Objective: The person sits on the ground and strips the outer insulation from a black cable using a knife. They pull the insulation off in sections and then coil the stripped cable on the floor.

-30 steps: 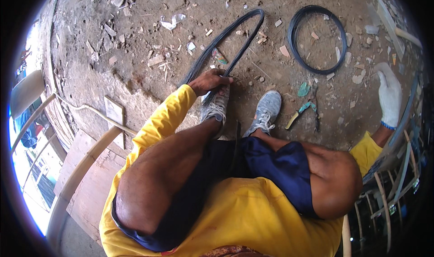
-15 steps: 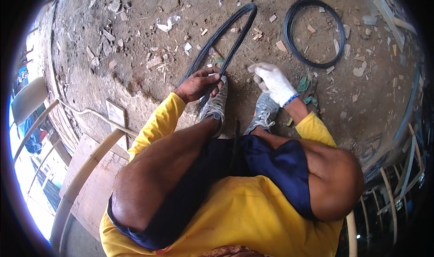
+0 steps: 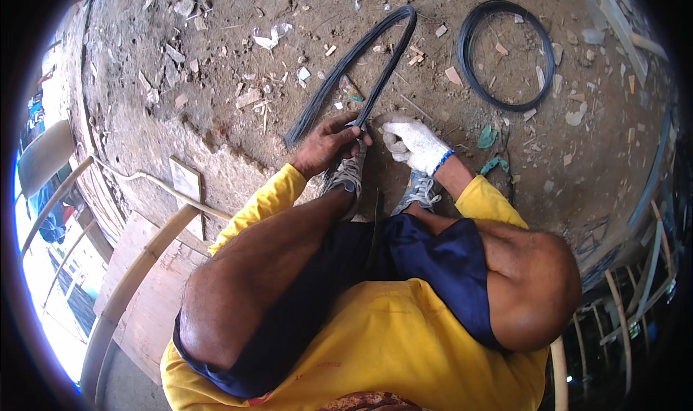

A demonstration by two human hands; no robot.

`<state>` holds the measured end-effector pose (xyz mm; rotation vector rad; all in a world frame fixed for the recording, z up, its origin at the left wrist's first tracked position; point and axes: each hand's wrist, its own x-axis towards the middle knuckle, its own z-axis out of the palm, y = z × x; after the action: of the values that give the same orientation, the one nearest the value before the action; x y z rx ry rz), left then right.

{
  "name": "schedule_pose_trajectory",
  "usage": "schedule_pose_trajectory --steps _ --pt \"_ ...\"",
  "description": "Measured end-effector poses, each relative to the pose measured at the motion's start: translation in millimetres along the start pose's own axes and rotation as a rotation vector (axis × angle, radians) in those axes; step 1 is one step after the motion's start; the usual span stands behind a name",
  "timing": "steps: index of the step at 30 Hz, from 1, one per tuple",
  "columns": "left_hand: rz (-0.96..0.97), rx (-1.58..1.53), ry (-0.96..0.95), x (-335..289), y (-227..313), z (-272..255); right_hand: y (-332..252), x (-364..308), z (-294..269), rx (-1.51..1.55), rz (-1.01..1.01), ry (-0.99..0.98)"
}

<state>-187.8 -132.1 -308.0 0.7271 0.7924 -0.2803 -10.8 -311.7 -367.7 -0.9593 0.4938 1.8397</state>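
A bundle of thin dark wire (image 3: 395,58), bent into a narrow hairpin loop, stretches from my feet out over the dirt. My left hand (image 3: 328,147), bare, is closed around one leg of it near my left shoe; the other leg's cut ends fan out on the ground to the left. My right hand (image 3: 417,145) wears a white knitted glove with a blue cuff edge. Its fingers are curled and pinched just right of the bundle, and whatever lies in them is too fine to make out. A round coil of dark wire (image 3: 551,64) lies flat at the far right.
Wood chips, a crumpled white scrap (image 3: 272,37) and green scraps (image 3: 487,136) litter the dirt floor. Bent poles (image 3: 137,270) and a plywood sheet (image 3: 155,281) stand at my left. Slatted poles (image 3: 619,321) are at the lower right. My shoes sit right below my hands.
My gloved right hand has moved left and slightly down, closer to the bundle. My left hand keeps its hold, shifted slightly right, with the wire legs spread a little differently.
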Motion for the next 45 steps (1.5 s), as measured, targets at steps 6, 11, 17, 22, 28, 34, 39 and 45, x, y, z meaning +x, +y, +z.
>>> schedule_pose_trajectory --steps 6,11,17,22,28,34,39,45 --pt "0.085 0.166 0.171 -1 -13 8 -9 4 4 -0.597 -0.177 0.063" --pt "0.183 0.313 0.246 -3 -16 18 -1 32 -5 -1.226 -0.897 0.155" --pt "0.219 0.369 0.303 -2 -25 16 -10 34 -1 -1.314 -0.718 0.122" --pt "0.293 0.567 0.326 2 -32 9 -34 15 46 -0.932 -0.028 0.128" --pt "0.301 0.601 0.319 -1 -28 10 -23 0 60 -0.895 -0.290 0.086" --pt "0.393 0.595 0.316 2 -34 2 -9 11 45 -0.934 -0.445 -0.022" --pt "0.333 0.664 0.288 4 -32 1 -12 11 55 -1.054 -0.222 0.082" --pt "0.429 0.780 0.365 2 -22 16 -4 22 55 -0.913 -0.317 -0.084"
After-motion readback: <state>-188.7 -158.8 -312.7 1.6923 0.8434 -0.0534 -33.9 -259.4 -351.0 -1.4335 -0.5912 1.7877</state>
